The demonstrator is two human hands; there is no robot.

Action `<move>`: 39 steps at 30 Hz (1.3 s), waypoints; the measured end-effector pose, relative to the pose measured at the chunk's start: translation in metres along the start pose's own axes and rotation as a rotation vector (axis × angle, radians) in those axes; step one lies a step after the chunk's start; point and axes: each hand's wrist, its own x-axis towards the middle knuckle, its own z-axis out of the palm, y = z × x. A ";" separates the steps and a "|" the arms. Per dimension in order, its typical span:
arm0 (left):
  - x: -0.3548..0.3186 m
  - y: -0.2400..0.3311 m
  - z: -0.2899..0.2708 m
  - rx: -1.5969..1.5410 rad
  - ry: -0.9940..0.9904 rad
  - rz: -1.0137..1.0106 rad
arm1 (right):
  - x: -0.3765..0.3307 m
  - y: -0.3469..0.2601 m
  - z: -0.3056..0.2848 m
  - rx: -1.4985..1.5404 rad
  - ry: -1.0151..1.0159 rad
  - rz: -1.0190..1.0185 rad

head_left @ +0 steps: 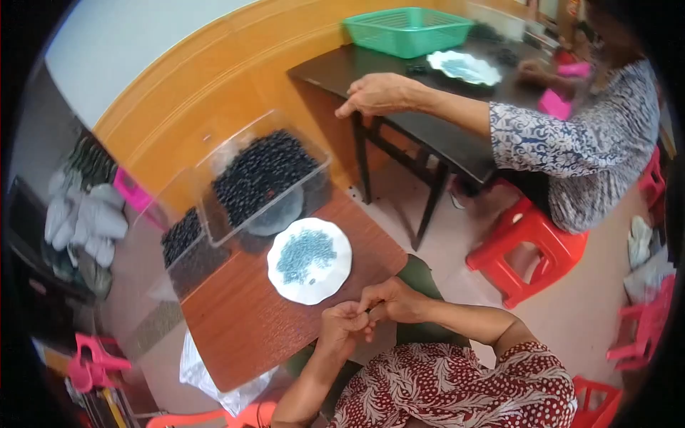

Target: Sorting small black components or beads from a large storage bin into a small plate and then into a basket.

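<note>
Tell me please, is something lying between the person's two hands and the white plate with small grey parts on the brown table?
Nothing visible does. The left hand and right hand meet at the table's near edge, and only bare brown table lies between them and the white plate. The clear bins of black parts stand beyond it.

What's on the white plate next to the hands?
The white plate holds a pile of small grey-blue pieces, too small to identify. They cover the plate's middle, so its surface there is hidden. Both hands work just below it.

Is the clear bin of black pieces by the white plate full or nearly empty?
Fairly full: black pieces cover the floor of the clear bin, piled thick. It sits beyond the white plate.
</note>
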 end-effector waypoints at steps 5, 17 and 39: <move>-0.005 0.000 -0.022 -0.099 -0.063 -0.079 | 0.012 0.011 0.008 -0.260 0.015 -0.052; -0.022 0.019 -0.059 -0.195 -0.099 -0.034 | 0.051 -0.001 0.032 -0.448 -0.092 -0.253; -0.039 0.043 -0.076 -0.374 0.059 0.335 | 0.190 -0.124 0.014 -0.095 0.126 -0.190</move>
